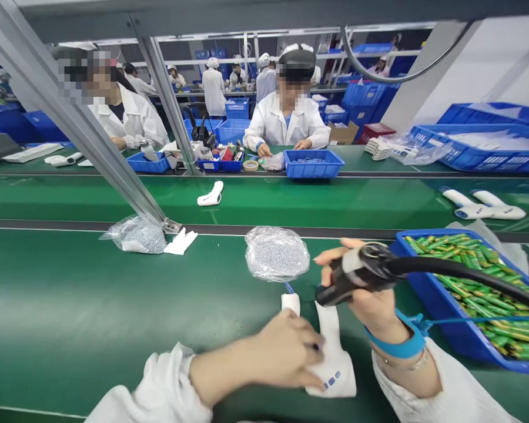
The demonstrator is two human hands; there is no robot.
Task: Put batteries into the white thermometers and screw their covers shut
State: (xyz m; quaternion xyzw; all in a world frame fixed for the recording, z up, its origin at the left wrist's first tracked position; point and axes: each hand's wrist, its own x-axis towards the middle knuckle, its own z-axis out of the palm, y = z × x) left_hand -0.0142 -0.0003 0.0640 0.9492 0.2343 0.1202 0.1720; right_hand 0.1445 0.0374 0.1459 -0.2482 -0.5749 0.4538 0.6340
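My left hand (286,352) is bent over a white gun-shaped plastic housing (339,364) with small blue buttons, its fingertips along the left edge. Under that hand a second white handle-like part (291,303) sticks out, with a blue piece at its tip; the rest is hidden. My right hand (372,305) is wrapped round a black electric screwdriver (357,273) with a cable running off to the right. The screwdriver is tilted, its front end near the top of the housing's handle; its bit cannot be made out. A blue band circles my right wrist.
A plastic bag of small screws (277,255) lies ahead, another bag (136,236) farther left beside white paper (180,242). At right stands a blue bin (427,299) of green cylindrical cells. Beyond, a green conveyor (291,202) carries white housings; a co-worker (286,117) sits opposite. A metal post (92,123) slants at left.
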